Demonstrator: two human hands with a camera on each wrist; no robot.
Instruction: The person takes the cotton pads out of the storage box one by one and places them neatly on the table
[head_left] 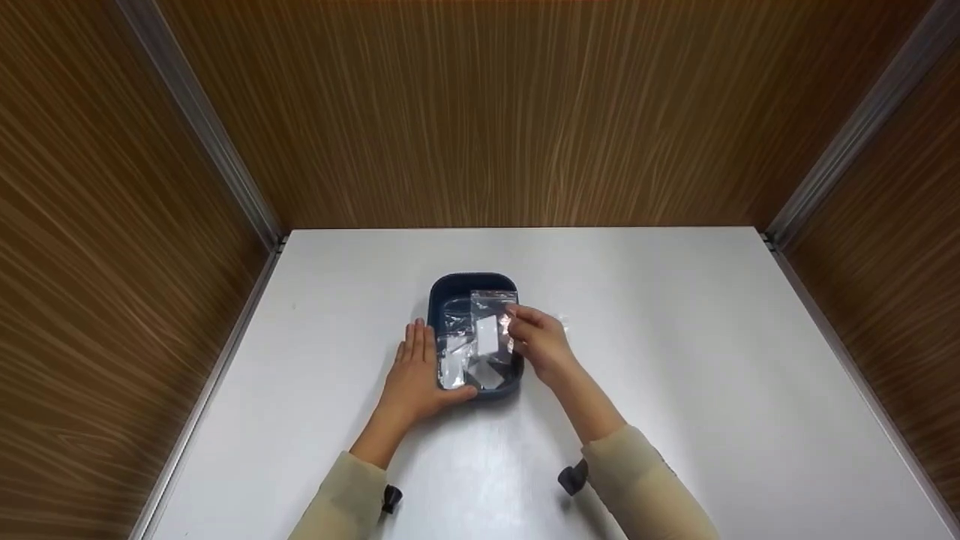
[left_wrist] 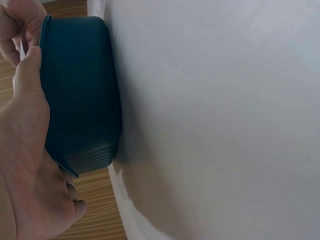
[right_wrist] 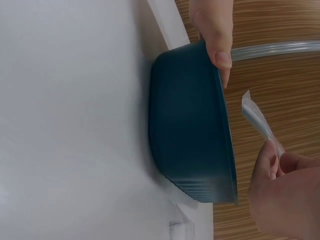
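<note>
A dark blue plastic tub (head_left: 451, 289) stands on the white table and holds several clear bags with white pieces inside. My left hand (head_left: 417, 377) rests against the tub's left side and near corner, its fingers straight and its thumb along the near rim. Over the tub's right side, my right hand (head_left: 543, 342) pinches a clear zip bag (head_left: 487, 334) by its right edge; a flat white piece shows inside it. From the side, the right wrist view shows this bag (right_wrist: 257, 120) above the tub's rim, between thumb and fingers.
Part of a clear plastic item (head_left: 564, 322) lies on the white table (head_left: 675, 337), just beyond my right hand. Wood-grain panels (head_left: 480, 112) stand at the back and both sides, with metal edge strips at the corners.
</note>
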